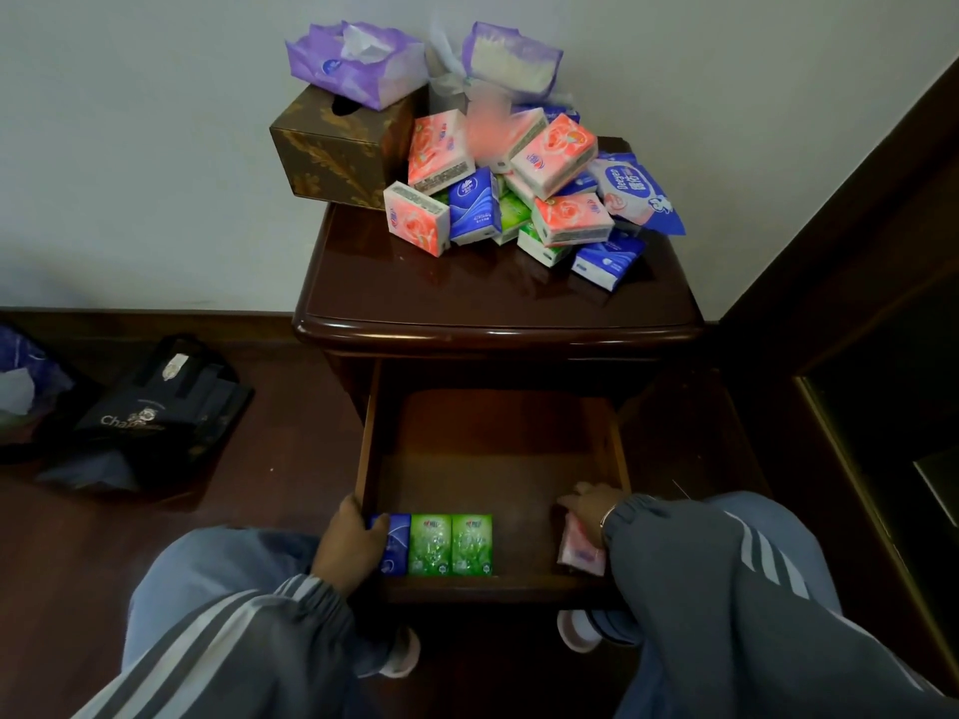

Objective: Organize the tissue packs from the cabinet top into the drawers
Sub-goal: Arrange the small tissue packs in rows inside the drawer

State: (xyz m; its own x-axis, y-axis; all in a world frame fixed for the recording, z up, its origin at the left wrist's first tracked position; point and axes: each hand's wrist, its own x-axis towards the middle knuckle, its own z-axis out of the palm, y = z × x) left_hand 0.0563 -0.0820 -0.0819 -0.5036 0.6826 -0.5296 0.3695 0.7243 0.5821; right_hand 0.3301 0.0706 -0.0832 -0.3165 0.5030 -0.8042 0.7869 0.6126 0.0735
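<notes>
Tissue packs (519, 189) are lying heaped on the cabinet top, above both grips. The left hand (353, 542) is gripping a blue pack (393, 543) beside the green packs (450, 544), and the right hand (591, 511) is gripping a pink pack (581, 555). Each is probably wanting flush seating against the drawer (369, 433) front.

Dark cabinet top (467, 288), heaped tissue packs (571, 217), patterned box (337, 153), open drawer (493, 459) holding green packs (430, 544), perhaps more

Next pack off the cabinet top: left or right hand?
Likely the right hand: the pile's nearest blue pack sits on that side; the left hand grips a drawer pack at far left.
</notes>
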